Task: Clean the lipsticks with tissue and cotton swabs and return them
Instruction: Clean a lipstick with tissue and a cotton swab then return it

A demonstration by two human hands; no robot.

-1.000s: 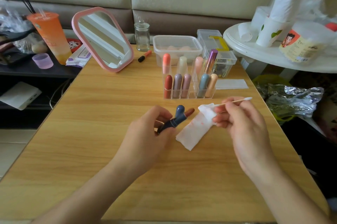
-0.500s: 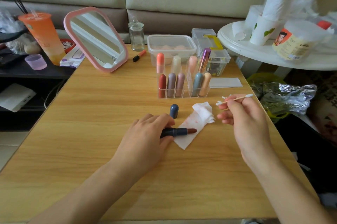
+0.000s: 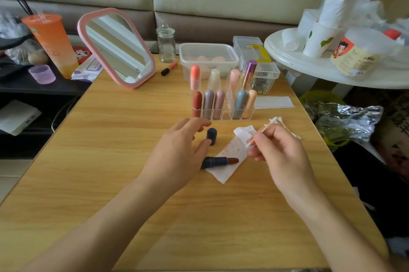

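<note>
An uncapped dark blue lipstick (image 3: 219, 161) with a brownish-red bullet lies on a stained white tissue (image 3: 232, 156) in the middle of the wooden table (image 3: 110, 161). Its dark blue cap (image 3: 211, 136) stands upright just behind it. My left hand (image 3: 177, 154) hovers over the lipstick's base with fingers spread, holding nothing. My right hand (image 3: 280, 152) pinches a cotton swab (image 3: 256, 138), one tip pointing down toward the tissue. Several loose cotton swabs (image 3: 276, 121) lie behind that hand. A clear acrylic organizer (image 3: 222, 103) behind holds several capped lipsticks.
A pink-framed mirror (image 3: 117, 48), a glass jar (image 3: 166, 42), an orange marker (image 3: 169, 68) and clear plastic boxes (image 3: 208, 57) line the table's back. A folded tissue (image 3: 274, 102) lies right of the organizer. A white side table (image 3: 332, 68) with cups stands to the right.
My left hand let go of the lipstick, which now lies on the tissue, and lifted with fingers spread. My right hand swung the swab's tip down toward the tissue.
</note>
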